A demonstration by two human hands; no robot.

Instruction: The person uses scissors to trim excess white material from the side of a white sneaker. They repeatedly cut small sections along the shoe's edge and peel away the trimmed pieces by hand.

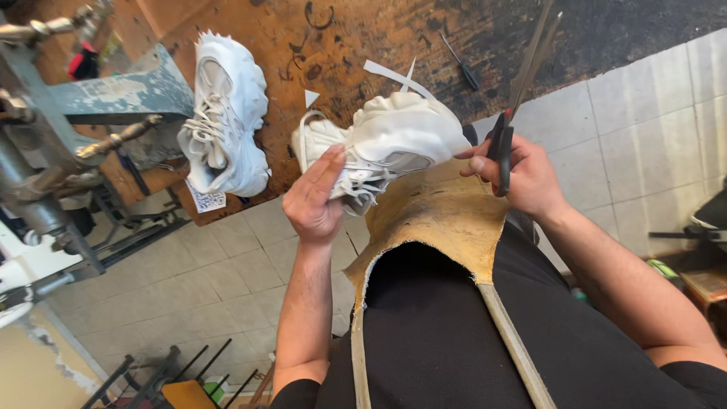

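We are gripping a white shoe (386,140) with our left hand (314,198), fingers closed on it, while our right hand (522,176) is clutching scissors (515,98) beside it.

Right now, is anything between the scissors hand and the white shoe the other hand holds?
Nothing visible. The right hand grips the scissors just right of the white shoe, which the left hand holds.

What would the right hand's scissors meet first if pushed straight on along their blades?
From the right hand, the scissors point up and away over the workbench. The line looks free to the picture's edge, though depth is unclear.
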